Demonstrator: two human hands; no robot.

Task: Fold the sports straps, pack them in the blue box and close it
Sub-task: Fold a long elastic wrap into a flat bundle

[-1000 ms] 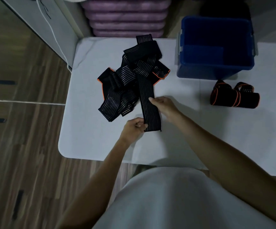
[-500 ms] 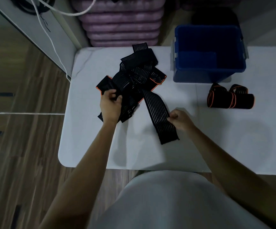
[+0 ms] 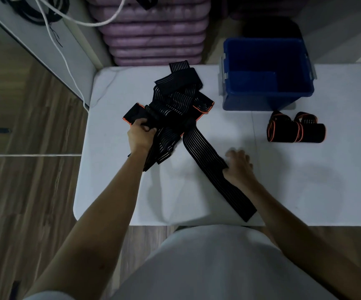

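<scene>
So, dim room, looking straight down at a white table with a messy pile of black sports straps sitting around the middle-left of it. They're ribbed with pale lines and some edges have orange trim. One long strap runs out of the pile diagonally toward the near edge, laid flat, its end right by the table's front edge.

Left hand is clenched on the left side of the pile, fingers wrapped around a bunch of strap near an orange-edged flap. Right hand is down on the right edge of the long strap about halfway along it, fingers spread and a bit blurry, so I honestly can't tell if it's pinching the strap or just pressing on it.

Blue box is at the far side of the table, right of the pile, open on top, no lid on it, and I don't see any straps inside, though it's dark in there. Just in front of the box and a little right are two rolled straps, lying side by side and touching, black with orange edges.

Behind the table there's a stack of purple mats, and a white cable hangs down on the far left. Wood floor on the left side.
</scene>
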